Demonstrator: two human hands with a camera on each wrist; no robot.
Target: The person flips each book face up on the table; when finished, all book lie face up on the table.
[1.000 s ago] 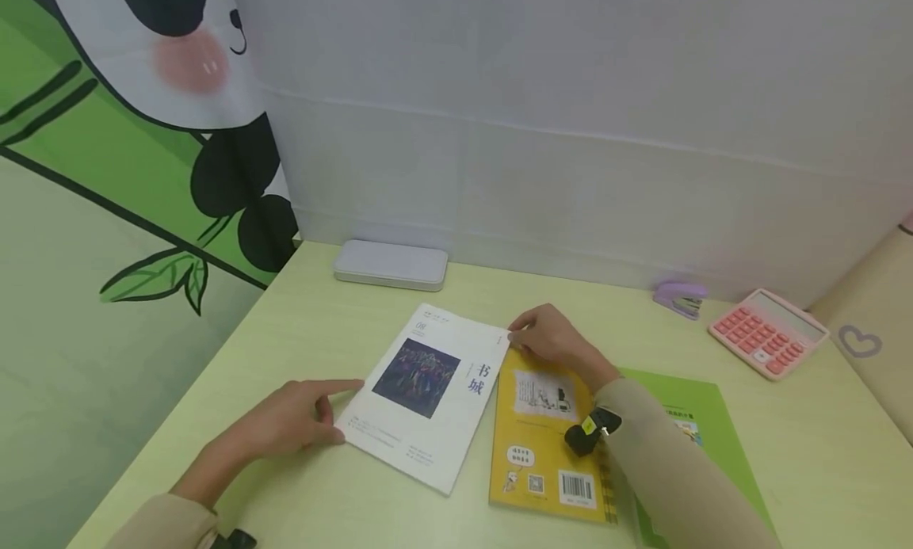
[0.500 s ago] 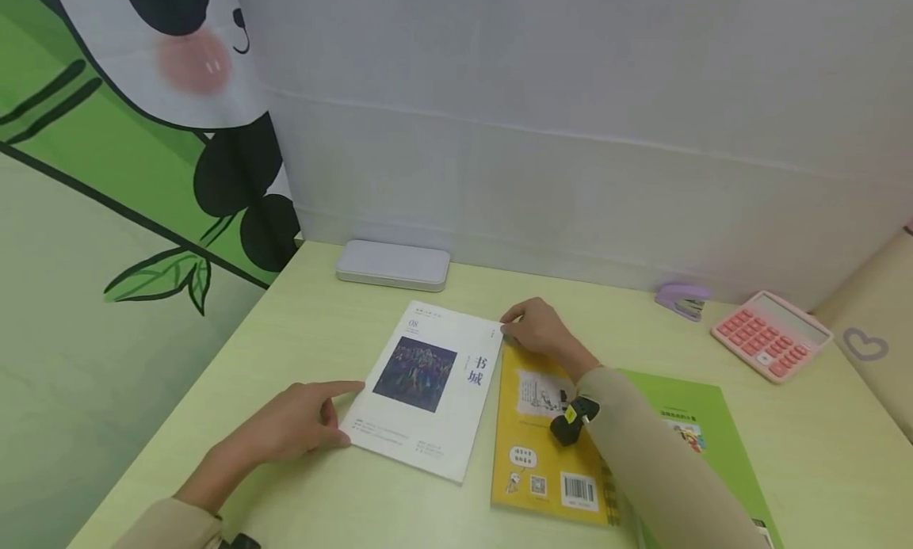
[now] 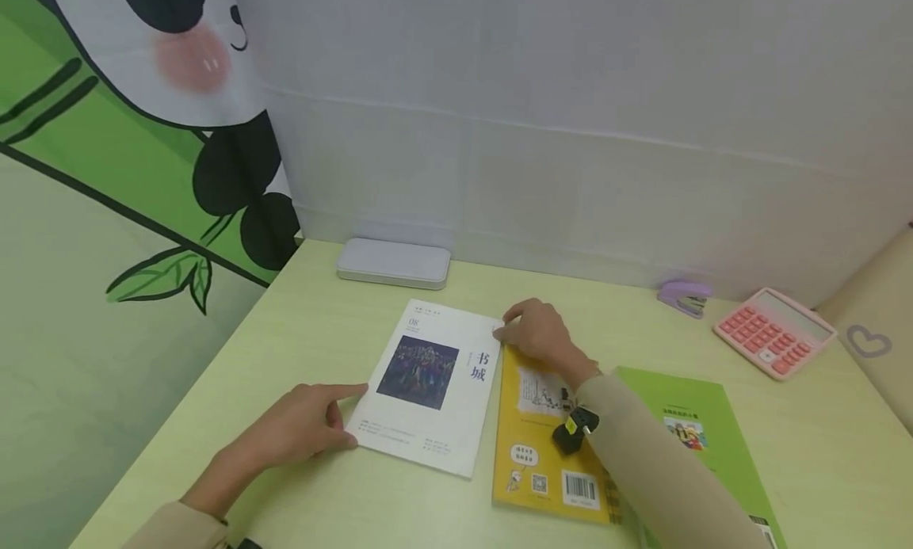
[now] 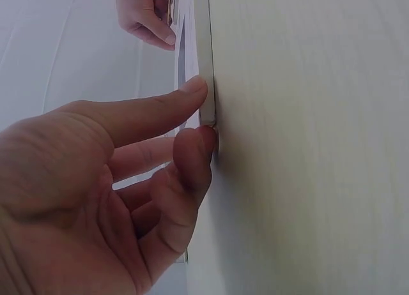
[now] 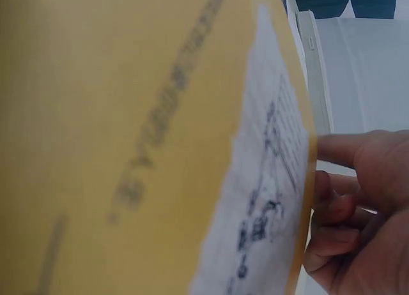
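A white magazine point(image 3: 445, 351) with a dark square picture on its cover lies on the table. My left hand point(image 3: 303, 426) holds its lower left corner, the index finger out along the left edge and the thumb at the bottom. In the left wrist view, the thumb and a curled finger of the left hand point(image 4: 128, 173) meet at the corner of its thin spine-like edge. My right hand point(image 3: 538, 331) pinches the upper right corner, its wrist over a yellow book point(image 3: 528, 438). In the right wrist view, that yellow book point(image 5: 128, 116) fills most of the frame, with the right hand point(image 5: 367, 212) beyond its edge.
A green book point(image 3: 702, 406) lies right of the yellow one, partly under my right sleeve point(image 3: 663, 462). Along the back stand a pale flat case point(image 3: 392, 262), a purple stapler point(image 3: 685, 297) and a pink calculator point(image 3: 773, 333). A white cloth point(image 3: 571, 137) hangs behind the table.
The magazine has turned slightly, its lower end swinging right and its upper right corner moving left, so it lies closer to parallel with the yellow book. My right hand shifted left with it.
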